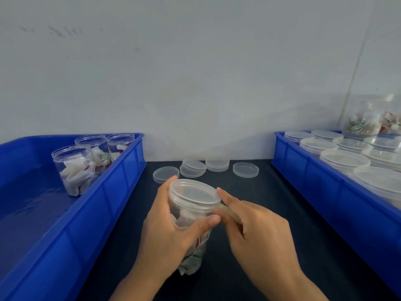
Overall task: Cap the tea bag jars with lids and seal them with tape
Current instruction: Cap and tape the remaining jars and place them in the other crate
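Clear plastic jar with lid on, held over the dark bench.
The left hand is curled around the jar; the right hand pinches a tape strip at its rim. Loose lids lie farther; blue crates stand left and right.

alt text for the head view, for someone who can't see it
A left hand grips a lidded tea bag jar while the right hand applies tape at its rim, between two blue bins.
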`<action>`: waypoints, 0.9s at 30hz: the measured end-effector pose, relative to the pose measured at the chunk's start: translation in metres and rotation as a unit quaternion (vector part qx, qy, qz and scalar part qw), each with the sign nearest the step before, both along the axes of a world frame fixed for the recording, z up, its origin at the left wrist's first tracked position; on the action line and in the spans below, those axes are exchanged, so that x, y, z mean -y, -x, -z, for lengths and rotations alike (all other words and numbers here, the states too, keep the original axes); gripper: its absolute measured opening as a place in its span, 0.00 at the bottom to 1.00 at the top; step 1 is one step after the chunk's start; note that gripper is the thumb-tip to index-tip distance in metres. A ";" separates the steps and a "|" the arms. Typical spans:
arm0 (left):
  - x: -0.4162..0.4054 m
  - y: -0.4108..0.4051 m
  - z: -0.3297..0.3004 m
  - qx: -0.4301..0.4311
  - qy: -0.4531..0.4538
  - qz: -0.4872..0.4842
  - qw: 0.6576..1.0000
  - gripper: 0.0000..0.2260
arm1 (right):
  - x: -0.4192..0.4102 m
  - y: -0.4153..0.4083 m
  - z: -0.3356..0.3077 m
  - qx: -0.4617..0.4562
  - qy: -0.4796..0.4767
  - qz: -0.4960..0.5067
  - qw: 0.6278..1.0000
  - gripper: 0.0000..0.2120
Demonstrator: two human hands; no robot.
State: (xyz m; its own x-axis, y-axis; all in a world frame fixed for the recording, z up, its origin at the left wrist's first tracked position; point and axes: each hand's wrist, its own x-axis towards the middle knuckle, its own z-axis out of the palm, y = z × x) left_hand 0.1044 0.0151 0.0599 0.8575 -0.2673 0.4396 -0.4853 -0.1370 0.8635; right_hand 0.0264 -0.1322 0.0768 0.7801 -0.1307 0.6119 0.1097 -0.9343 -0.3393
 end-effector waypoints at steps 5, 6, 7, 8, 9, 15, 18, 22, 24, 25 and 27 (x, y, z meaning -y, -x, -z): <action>0.003 -0.002 0.002 0.020 0.038 -0.073 0.996 0.38 | -0.005 0.001 0.002 -0.064 -0.063 -0.051 0.995 0.24; 0.003 -0.002 0.002 0.019 0.042 -0.075 0.996 0.37 | -0.006 -0.001 0.002 -0.095 -0.129 -0.062 0.985 0.24; 0.003 -0.002 0.001 0.018 0.043 -0.074 0.996 0.37 | -0.008 -0.002 0.002 -0.137 -0.216 -0.072 0.964 0.24; 0.003 -0.001 0.001 0.018 0.044 -0.073 0.996 0.38 | -0.009 -0.002 0.002 -0.175 -0.289 -0.084 0.937 0.25; 0.003 -0.002 0.001 0.017 0.050 -0.072 0.996 0.38 | -0.009 -0.001 0.002 -0.206 -0.326 -0.098 0.917 0.26; -0.005 -0.014 -0.001 -0.035 0.104 -0.029 0.993 0.38 | 0.009 0.001 -0.015 -0.204 -0.168 -0.069 0.962 0.34; -0.007 -0.017 -0.001 -0.049 0.116 -0.004 0.992 0.38 | 0.012 0.001 -0.016 -0.194 -0.098 -0.057 0.975 0.31; -0.011 -0.020 -0.001 -0.059 0.108 0.031 0.992 0.37 | 0.017 0.000 -0.017 -0.171 -0.042 -0.043 0.983 0.35; -0.012 -0.020 -0.001 -0.066 0.104 0.050 0.991 0.37 | 0.020 -0.001 -0.017 -0.170 -0.018 -0.029 0.985 0.36; -0.012 -0.020 -0.001 -0.070 0.103 0.061 0.990 0.38 | 0.022 -0.002 -0.017 -0.170 -0.012 -0.021 0.985 0.38; -0.011 -0.020 0.000 -0.085 0.101 0.084 0.988 0.39 | 0.025 -0.002 -0.019 -0.169 -0.008 -0.009 0.986 0.39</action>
